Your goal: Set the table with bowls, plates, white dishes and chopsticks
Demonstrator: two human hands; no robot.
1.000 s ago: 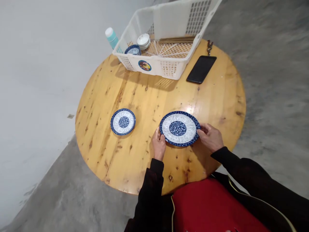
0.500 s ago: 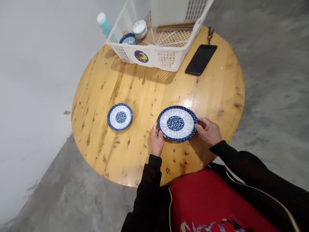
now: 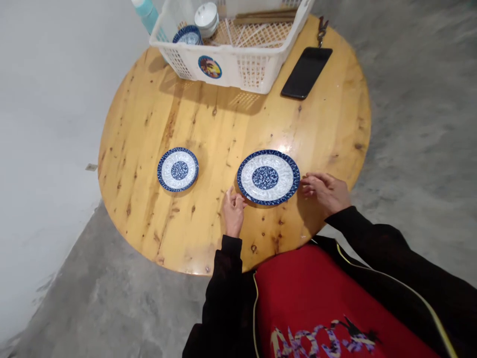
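Note:
A large blue-and-white plate [image 3: 286, 176] lies on the round wooden table in front of me. At its lower left edge is my left hand [image 3: 233, 211], fingers apart and loosely curled; whether a fingertip still touches the rim I cannot tell. On the other side, my right hand [image 3: 328, 193] is just off the plate's right rim, its fingers apart and holding nothing. A smaller plate [image 3: 169, 170] with the same pattern rests further left, away from both hands.
A white plastic basket [image 3: 231, 74] stands at the far side, holding white bowls [image 3: 206, 16], blue-patterned dishes [image 3: 188, 36] and wooden sticks [image 3: 261, 18]. A black phone [image 3: 307, 72] lies right of it, a blue bottle [image 3: 147, 16] left. The table's curved edge [image 3: 186, 272] is near my body.
My right hand has let go of the large plate and moved slightly right of it. My left hand's fingers have loosened at the rim. The whole view has shifted a little.

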